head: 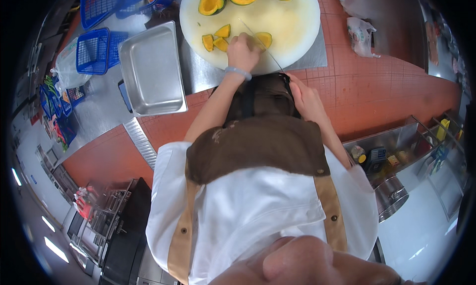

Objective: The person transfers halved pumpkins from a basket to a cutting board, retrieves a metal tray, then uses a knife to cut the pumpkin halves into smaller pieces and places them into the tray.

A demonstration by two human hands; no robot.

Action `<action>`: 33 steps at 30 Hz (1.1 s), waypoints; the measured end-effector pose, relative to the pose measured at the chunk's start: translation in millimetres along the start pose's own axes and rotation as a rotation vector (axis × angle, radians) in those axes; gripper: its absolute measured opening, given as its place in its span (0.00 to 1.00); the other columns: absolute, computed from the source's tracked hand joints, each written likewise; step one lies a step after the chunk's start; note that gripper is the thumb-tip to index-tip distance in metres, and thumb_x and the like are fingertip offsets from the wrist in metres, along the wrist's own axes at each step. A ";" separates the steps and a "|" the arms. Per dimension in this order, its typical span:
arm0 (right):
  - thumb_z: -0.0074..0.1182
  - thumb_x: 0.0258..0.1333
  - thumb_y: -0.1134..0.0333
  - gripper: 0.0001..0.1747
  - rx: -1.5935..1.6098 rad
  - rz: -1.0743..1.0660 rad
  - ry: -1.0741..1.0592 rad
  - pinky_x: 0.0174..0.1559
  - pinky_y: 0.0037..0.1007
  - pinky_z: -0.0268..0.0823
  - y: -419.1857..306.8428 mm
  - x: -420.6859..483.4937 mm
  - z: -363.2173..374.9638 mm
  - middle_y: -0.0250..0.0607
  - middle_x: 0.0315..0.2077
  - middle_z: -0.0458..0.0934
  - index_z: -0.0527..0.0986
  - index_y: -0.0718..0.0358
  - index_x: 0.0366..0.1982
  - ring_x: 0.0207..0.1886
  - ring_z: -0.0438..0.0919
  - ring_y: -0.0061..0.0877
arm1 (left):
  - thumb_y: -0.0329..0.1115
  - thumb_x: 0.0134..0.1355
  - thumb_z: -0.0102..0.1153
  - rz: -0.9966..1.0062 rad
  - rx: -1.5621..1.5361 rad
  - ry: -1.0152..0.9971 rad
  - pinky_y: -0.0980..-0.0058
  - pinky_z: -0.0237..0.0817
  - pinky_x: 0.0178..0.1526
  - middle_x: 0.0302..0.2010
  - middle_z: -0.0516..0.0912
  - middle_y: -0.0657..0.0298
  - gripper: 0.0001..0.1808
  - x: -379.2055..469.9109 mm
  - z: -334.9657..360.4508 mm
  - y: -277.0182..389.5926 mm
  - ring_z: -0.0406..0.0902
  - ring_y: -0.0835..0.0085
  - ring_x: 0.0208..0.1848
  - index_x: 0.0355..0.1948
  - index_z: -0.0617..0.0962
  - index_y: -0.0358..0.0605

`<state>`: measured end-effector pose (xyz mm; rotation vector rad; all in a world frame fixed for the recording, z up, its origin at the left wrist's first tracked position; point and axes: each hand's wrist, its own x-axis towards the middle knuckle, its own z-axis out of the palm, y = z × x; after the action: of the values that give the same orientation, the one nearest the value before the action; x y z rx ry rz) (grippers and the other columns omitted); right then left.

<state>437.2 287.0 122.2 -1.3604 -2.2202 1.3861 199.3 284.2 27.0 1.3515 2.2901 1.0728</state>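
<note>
My right hand (305, 97) grips the dark handle of a kitchen knife (273, 59) at the near edge of a round white cutting board (293, 21). Its thin blade slants up and left over a pumpkin wedge (264, 39) with orange flesh. My left hand (243, 51), with a pale bracelet at the wrist, has its fingers curled onto this wedge beside the blade and hides part of it. Left of that hand lie several small cut pumpkin pieces (221, 44). Hollowed pumpkin halves (212, 1), green-skinned, rest along the board's far side.
An open steel pan (153, 73) stands left of the board on the steel table (100, 108). Beyond it are blue plastic baskets (93, 51) and a phone-like device (125, 95). Plastic bags (360, 36) are at the right. Bottles (358, 153) stand in a steel trough behind my right side.
</note>
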 end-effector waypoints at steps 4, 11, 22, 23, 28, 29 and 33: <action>0.46 0.73 0.57 0.22 0.028 0.019 -0.020 0.37 0.45 0.73 4.8 16.6 3.5 0.57 0.28 0.82 0.77 0.65 0.57 0.32 0.82 0.52 | 0.33 0.52 0.65 -0.084 -0.041 -0.076 0.57 0.73 0.39 0.30 0.83 0.48 0.11 -4.7 5.3 -13.1 0.81 0.50 0.31 0.34 0.83 0.37; 0.39 0.78 0.54 0.26 0.296 0.309 -0.138 0.24 0.29 0.65 0.1 4.4 -8.8 0.35 0.14 0.71 0.74 0.65 0.61 0.18 0.73 0.20 | 0.37 0.55 0.66 -0.322 -0.189 -0.107 0.60 0.76 0.43 0.31 0.87 0.49 0.14 -18.4 -4.8 -15.2 0.86 0.55 0.35 0.38 0.84 0.38; 0.39 0.78 0.52 0.28 0.481 0.401 -0.145 0.20 0.24 0.62 -13.1 3.7 -0.1 0.29 0.13 0.70 0.72 0.66 0.64 0.15 0.69 0.15 | 0.28 0.63 0.60 -0.506 -0.383 -0.331 0.74 0.78 0.31 0.28 0.88 0.54 0.14 -6.9 -15.1 -14.2 0.87 0.70 0.27 0.50 0.79 0.37; 0.39 0.78 0.52 0.28 0.497 0.412 -0.146 0.20 0.24 0.62 -14.0 3.4 0.1 0.29 0.14 0.70 0.72 0.66 0.64 0.15 0.68 0.15 | 0.28 0.63 0.60 -0.556 -0.436 -0.286 0.74 0.77 0.30 0.28 0.88 0.55 0.14 -5.3 -13.0 -13.9 0.87 0.71 0.26 0.50 0.79 0.37; 0.41 0.77 0.51 0.29 0.410 0.353 -0.147 0.22 0.27 0.64 -15.2 1.1 6.2 0.32 0.14 0.70 0.73 0.66 0.63 0.16 0.70 0.17 | 0.29 0.65 0.60 -0.449 -0.316 -0.285 0.75 0.76 0.28 0.26 0.87 0.56 0.14 -2.4 -6.2 -22.0 0.87 0.72 0.24 0.49 0.76 0.33; 0.41 0.77 0.50 0.29 0.381 0.339 -0.152 0.23 0.27 0.64 -14.5 0.7 8.0 0.33 0.14 0.70 0.73 0.66 0.63 0.17 0.71 0.18 | 0.30 0.65 0.60 -0.398 -0.277 -0.284 0.75 0.75 0.28 0.25 0.87 0.56 0.15 -2.5 -5.4 -24.7 0.86 0.72 0.23 0.49 0.76 0.33; 0.41 0.77 0.50 0.29 0.326 0.310 -0.155 0.27 0.30 0.66 -10.5 -0.3 14.3 0.36 0.15 0.71 0.74 0.68 0.60 0.20 0.74 0.21 | 0.33 0.66 0.60 -0.254 -0.143 -0.242 0.72 0.74 0.28 0.22 0.86 0.56 0.14 -4.2 -1.6 -30.4 0.87 0.69 0.23 0.47 0.75 0.34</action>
<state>422.9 276.5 122.8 -1.5643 -1.8076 1.9193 181.2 271.2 5.8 1.0399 2.0952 0.9163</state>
